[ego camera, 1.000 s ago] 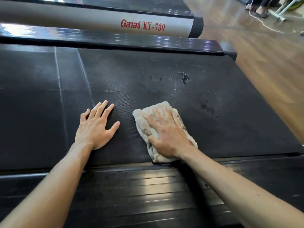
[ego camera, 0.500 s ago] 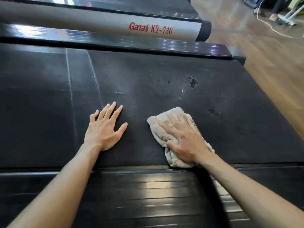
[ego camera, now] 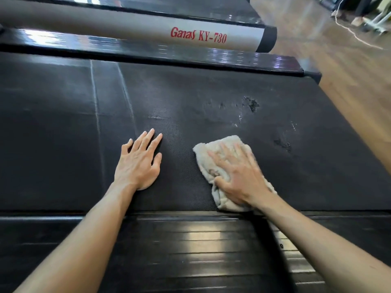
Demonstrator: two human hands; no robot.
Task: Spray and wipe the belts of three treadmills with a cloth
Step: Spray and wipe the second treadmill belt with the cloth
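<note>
The black treadmill belt fills the middle of the view. My right hand lies flat on a crumpled beige cloth and presses it onto the belt near the front edge, fingers spread and straight. To the left of the cloth, my left hand rests palm down on the bare belt with its fingers extended. Wet spray marks sit on the belt beyond the cloth, and another damp patch lies to its right.
A glossy black side rail runs along the near edge and another rail along the far edge. Behind it is a grey bar printed "Ganas KY-730". Wooden floor with a white cable lies to the right.
My right hand has slid the cloth a little to the right, away from my left hand. The left hand has stayed planted on the belt.
</note>
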